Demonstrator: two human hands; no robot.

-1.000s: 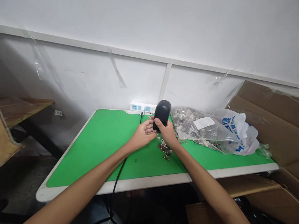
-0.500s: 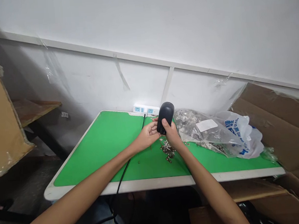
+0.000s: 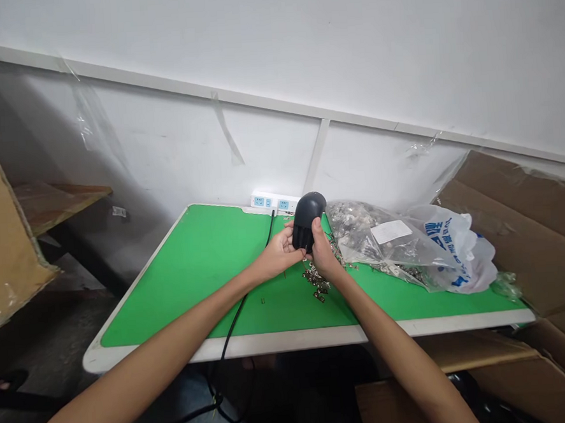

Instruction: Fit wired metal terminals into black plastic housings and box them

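Observation:
A black, rounded, mouse-shaped object (image 3: 310, 213) is held up over the table between both hands; its exact kind I cannot make out. My right hand (image 3: 324, 255) grips its right side, the thumb lying along the edge. On the left, my left hand (image 3: 282, 253) has its fingers curled against the lower side, with the thumb at the bottom end. A darker recessed part shows at the object's lower end, partly covered by the fingers. Just below the hands, a heap of small shiny metal pieces (image 3: 316, 279) lies on the green table top (image 3: 171, 276).
A clear plastic bag (image 3: 360, 229) of metal pieces with a white label sits at the right, beside a white bag with blue print (image 3: 457, 245). A power strip (image 3: 272, 202) stands against the wall, its black cable (image 3: 236, 323) crossing the table. Cardboard (image 3: 503, 223) flanks the right.
The black object has tilted and turned in my hands, so the recessed lower part shows more. The right thumb sits a little higher on its side. The view has shifted slightly.

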